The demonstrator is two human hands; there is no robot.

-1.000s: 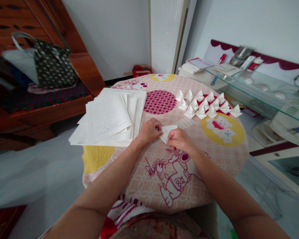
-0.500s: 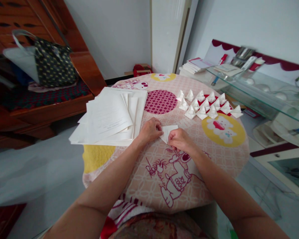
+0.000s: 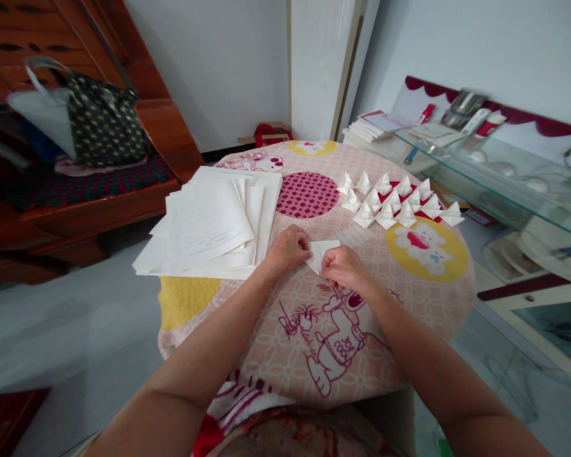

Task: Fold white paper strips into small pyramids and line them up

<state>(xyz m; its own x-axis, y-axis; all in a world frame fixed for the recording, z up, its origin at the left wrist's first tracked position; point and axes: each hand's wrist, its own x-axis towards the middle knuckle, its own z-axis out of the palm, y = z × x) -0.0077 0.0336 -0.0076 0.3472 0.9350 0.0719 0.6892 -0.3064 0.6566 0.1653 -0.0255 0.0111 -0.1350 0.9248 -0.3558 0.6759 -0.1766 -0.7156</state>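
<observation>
A small folded piece of white paper lies on the patterned tablecloth between my hands. My left hand has its fingers curled and pinches the paper's left corner. On the other side, my right hand grips the lower right edge with thumb and bent forefinger. Part of the paper is hidden under the right fingers. Several folded white paper shapes with raised points stand in rows beyond my right hand. To the left of my left hand lies a pile of white paper sheets, the top one bearing faint print.
A glass shelf unit with books and metal containers stands close on the right. On the left is a wooden bench with a dark patterned bag. A red bag sits on the floor behind the table.
</observation>
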